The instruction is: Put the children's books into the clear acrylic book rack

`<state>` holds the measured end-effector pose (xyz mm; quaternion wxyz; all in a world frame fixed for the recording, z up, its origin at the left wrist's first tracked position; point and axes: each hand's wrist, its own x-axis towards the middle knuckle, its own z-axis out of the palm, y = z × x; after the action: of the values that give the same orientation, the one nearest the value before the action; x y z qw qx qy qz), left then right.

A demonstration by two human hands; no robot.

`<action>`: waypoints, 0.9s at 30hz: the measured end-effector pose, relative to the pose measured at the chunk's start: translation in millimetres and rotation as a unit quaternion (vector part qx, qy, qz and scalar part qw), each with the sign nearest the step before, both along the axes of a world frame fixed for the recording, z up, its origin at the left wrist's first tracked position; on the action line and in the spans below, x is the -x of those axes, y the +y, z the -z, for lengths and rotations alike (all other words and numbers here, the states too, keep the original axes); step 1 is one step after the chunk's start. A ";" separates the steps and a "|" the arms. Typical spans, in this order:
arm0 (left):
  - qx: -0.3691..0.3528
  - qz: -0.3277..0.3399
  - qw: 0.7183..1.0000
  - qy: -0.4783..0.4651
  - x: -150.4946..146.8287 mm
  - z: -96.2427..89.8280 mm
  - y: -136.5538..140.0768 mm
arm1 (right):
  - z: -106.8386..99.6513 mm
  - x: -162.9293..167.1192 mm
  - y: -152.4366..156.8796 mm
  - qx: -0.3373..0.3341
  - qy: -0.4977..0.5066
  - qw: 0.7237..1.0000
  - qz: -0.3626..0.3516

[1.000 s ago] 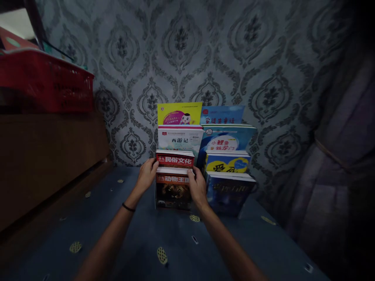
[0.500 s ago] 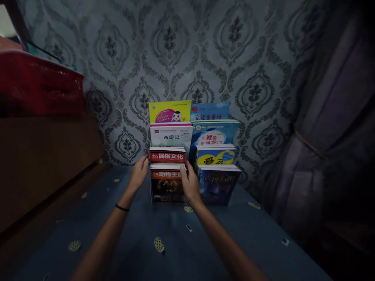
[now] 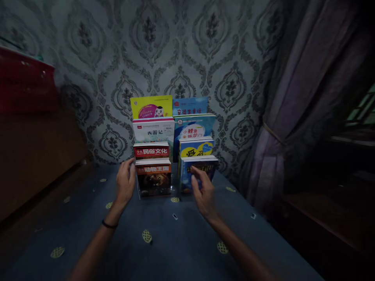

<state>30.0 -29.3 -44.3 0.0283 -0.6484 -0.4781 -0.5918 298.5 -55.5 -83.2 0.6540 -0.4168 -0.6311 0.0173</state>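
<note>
Two columns of children's books stand upright, one behind another. My left hand [image 3: 125, 181] is beside the left column's edge, fingers slightly bent and holding nothing; whether its fingertips touch the books I cannot tell. Front in that column is a book with a lion cover [image 3: 154, 180], then a red book [image 3: 152, 151], a white book [image 3: 155, 132] and a yellow book [image 3: 152, 107]. My right hand [image 3: 203, 191], open, hovers before or against the dark blue book [image 3: 186, 177] heading the right column. Behind that stand a yellow-and-blue book [image 3: 187, 149], a teal book [image 3: 208, 124] and a blue book [image 3: 190, 106].
The books stand on a dark blue patterned cloth [image 3: 117, 249], near a wall with ornate wallpaper [image 3: 196, 50]. A red basket [image 3: 26, 86] rests on a brown wooden cabinet [image 3: 38, 156] at left. To the right hangs a tied curtain [image 3: 272, 156].
My right hand has left the right edge of the left column and moved right, in front of the dark blue book. My left hand stays by the left column. The view has turned right.
</note>
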 end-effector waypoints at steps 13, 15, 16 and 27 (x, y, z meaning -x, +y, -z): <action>0.106 0.213 0.970 0.043 -116.0 44.2 -22.2 | 56.7 -85.3 61.2 0.122 0.175 0.973 0.092; 0.159 0.225 0.961 0.013 -136.3 61.3 -11.2 | 65.0 -79.2 63.0 0.132 0.175 0.972 0.079; 0.183 0.223 0.958 -0.002 -144.4 69.3 -4.7 | 68.2 -76.6 63.2 0.134 0.172 0.973 0.078; 0.211 0.227 0.947 -0.081 -168.1 107.8 24.8 | 91.2 -78.0 72.1 0.129 0.140 0.978 0.089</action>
<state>198.1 -4.5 -152.1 -0.2829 -0.6809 -0.4328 -0.5187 376.5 16.6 -174.4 0.6752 -0.5456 -0.4865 0.0989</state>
